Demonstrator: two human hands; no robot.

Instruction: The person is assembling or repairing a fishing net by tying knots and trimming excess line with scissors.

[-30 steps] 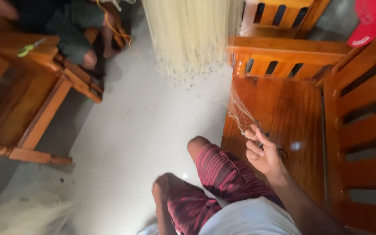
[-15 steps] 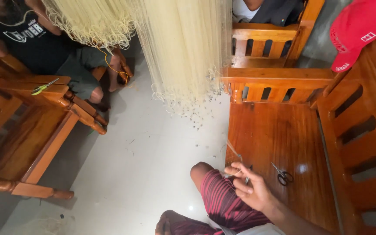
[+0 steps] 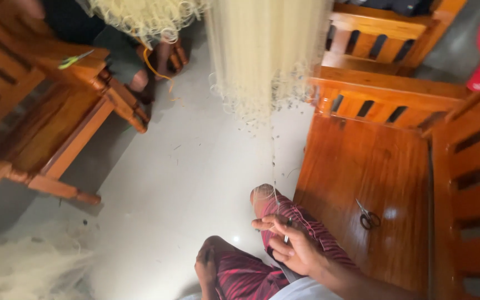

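A seated person's right hand (image 3: 293, 247) pinches a small dark tool (image 3: 288, 237) beside pale netting (image 3: 268, 50), much still hanging loose; scissors (image 3: 368, 216) lie unused, left hand unseen.

The one camera sits on my head and looks steeply down past my knees at the pale grey floor (image 3: 168, 183). It is close to my right hand (image 3: 290, 244) at the lower edge, while the glossy wooden bench seat (image 3: 362, 166) and hanging cream fishing net (image 3: 268, 55) lie farther ahead.
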